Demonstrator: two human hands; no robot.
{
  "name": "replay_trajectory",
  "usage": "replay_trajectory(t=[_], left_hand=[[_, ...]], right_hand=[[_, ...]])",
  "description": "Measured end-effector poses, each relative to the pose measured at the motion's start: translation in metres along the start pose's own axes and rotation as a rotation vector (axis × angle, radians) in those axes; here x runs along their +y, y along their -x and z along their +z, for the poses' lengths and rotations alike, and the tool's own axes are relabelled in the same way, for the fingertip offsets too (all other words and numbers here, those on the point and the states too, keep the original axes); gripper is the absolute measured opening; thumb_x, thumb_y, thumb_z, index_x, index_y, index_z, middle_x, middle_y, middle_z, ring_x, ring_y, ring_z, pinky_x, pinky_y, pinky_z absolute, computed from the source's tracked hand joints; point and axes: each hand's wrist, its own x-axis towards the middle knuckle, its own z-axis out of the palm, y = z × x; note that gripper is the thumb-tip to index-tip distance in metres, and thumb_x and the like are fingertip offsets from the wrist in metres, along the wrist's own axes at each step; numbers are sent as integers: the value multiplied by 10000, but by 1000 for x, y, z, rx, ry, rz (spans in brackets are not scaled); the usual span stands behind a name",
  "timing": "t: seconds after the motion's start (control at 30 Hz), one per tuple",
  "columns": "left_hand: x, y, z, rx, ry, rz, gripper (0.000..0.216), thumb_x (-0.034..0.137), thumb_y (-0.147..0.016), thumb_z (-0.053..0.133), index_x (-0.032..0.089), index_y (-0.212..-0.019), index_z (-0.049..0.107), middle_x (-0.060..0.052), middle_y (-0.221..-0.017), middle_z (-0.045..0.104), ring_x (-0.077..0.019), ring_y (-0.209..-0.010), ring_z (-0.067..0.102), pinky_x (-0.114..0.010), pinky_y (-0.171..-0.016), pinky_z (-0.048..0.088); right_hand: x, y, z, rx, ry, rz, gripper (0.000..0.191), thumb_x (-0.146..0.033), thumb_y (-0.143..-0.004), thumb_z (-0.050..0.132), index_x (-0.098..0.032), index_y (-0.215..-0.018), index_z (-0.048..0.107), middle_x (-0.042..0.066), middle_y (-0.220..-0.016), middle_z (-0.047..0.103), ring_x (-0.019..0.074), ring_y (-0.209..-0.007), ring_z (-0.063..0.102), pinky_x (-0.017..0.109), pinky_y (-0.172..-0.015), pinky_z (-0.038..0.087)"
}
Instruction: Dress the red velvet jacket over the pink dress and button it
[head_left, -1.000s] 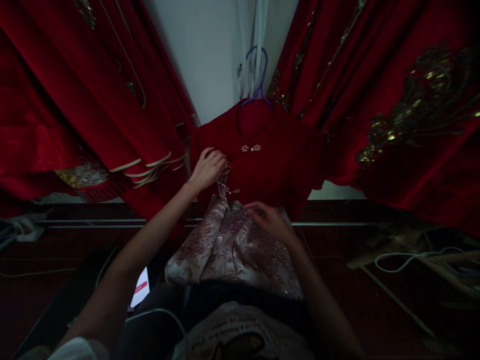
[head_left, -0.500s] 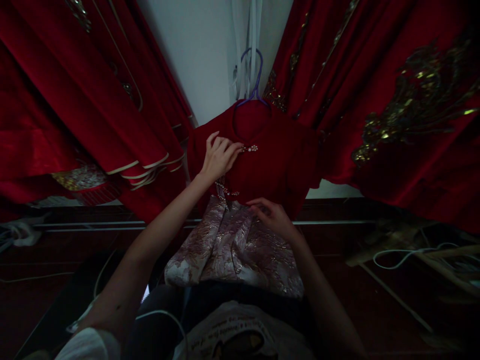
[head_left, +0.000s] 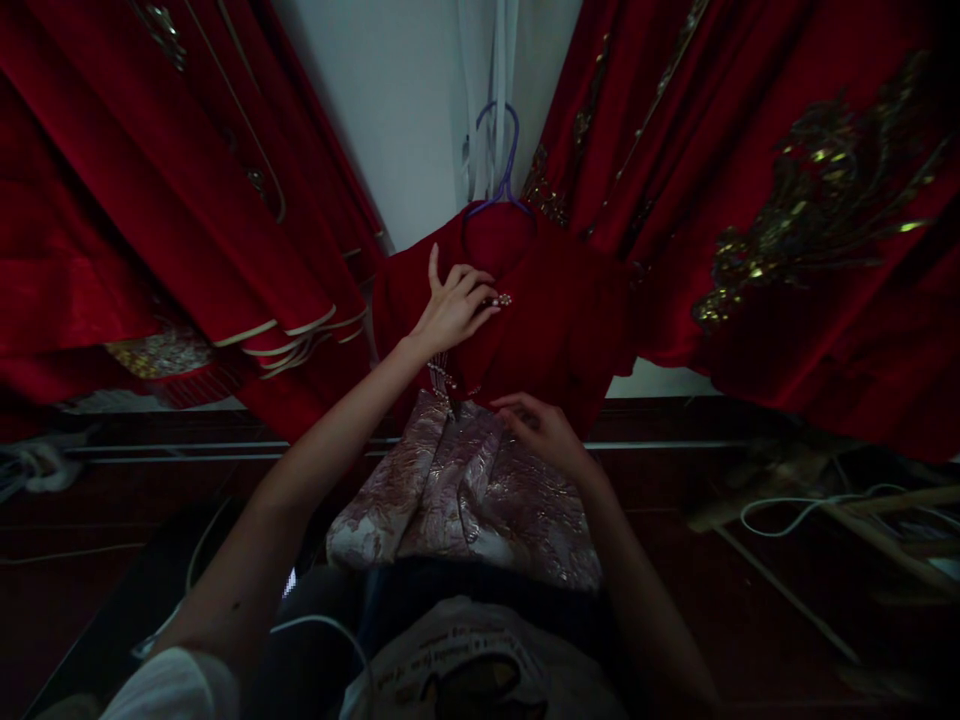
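Note:
A dark red velvet top (head_left: 555, 320) hangs on a purple hanger (head_left: 499, 160) in front of me, above a pale brocade skirt (head_left: 465, 490). My left hand (head_left: 454, 305) rests on the chest of the top, its fingers pinched on the pearl clasp (head_left: 504, 299) below the collar. A beaded tassel (head_left: 446, 380) dangles under that hand. Lower down, my right hand (head_left: 544, 430) is curled over the hem of the top where it meets the skirt; whether it grips the cloth is hard to tell in the dim light.
Red garments with gold embroidery hang close on the left (head_left: 150, 200) and the right (head_left: 787, 200), with a white wall (head_left: 390, 110) between them. A white cable (head_left: 810, 505) and wooden pieces lie on the dark floor at right. A lit phone (head_left: 289, 585) sits near my left forearm.
My left hand has risen from the tassel at the side of the top to the pearl clasp at the collar. My right hand has stayed at the hem.

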Motion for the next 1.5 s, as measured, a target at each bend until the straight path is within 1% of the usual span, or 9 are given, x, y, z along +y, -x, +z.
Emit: replay_trajectory(t=[0.3,0.53,0.63,0.77,0.93,1.03,1.23,1.33,1.5], left_hand=[[-9,-1,22,95,-44,-1,196,292,-966,466,267,-914,654,-2,-879,687,-203,-963,590,-646,-1213,48],[-18,-2,27,195,-25,-66,220,397,-942,501,252,-852,640,5,-747,658,-200,-887,593,-654,-1205,48],[-14,-1,22,229,-8,-161,232,420,-924,512,223,-970,627,-32,-858,682,-235,-996,599,-637,-1207,84],[-6,4,14,359,7,-390,359,293,-913,501,182,-1254,506,-146,-1294,566,-327,-1323,438,-659,-1195,54],[-20,13,1,470,-80,-538,576,170,-849,522,168,-1391,327,-211,-1493,322,-369,-1454,244,-642,-1193,156],[-39,14,-6,451,-37,-540,601,142,-825,557,162,-1383,335,-220,-1482,320,-361,-1427,306,-566,-1166,306],[-54,12,-23,276,-20,-620,572,59,-749,577,151,-1301,454,-226,-1457,341,-416,-1329,427,-590,-1020,462],[-62,23,-39,336,-65,-662,502,88,-784,530,215,-1269,501,-161,-1422,419,-370,-1231,527,-574,-970,498],[-106,36,-38,381,92,-782,266,196,-822,501,192,-1072,592,-93,-1035,646,-280,-1009,635,-488,-954,497]], right_hand=[[0,-1,6,-26,-2,4,249,-391,-935,550,-240,-1097,665,35,-1004,740,172,-912,702,307,-804,554],[-15,-18,-17,70,30,-27,276,-409,-927,560,-234,-1106,674,55,-1056,724,184,-938,695,332,-818,567],[-40,-56,-19,210,-89,-112,288,-418,-925,548,-228,-1118,647,79,-1148,688,202,-1054,664,345,-855,574],[-74,-126,4,389,-60,-228,430,-464,-989,369,-240,-1336,488,90,-1372,547,204,-1292,521,416,-1068,458],[-67,-154,22,725,223,-30,912,-705,-851,482,-78,-1474,258,273,-1520,286,397,-1462,212,644,-1146,198],[-45,-134,-3,842,431,-7,933,-723,-830,495,-38,-1432,301,339,-1459,331,442,-1412,277,666,-1113,208],[-22,-112,-88,827,794,70,693,-647,-913,387,-19,-1165,531,334,-1221,546,420,-1241,477,639,-1044,299],[-23,-118,-121,809,916,68,631,-580,-957,332,-20,-1126,567,321,-1225,555,408,-1223,488,648,-1039,291],[-41,-121,-149,714,1008,-78,427,-425,-980,383,-92,-1158,580,223,-1187,576,335,-1185,498,559,-1031,356]])
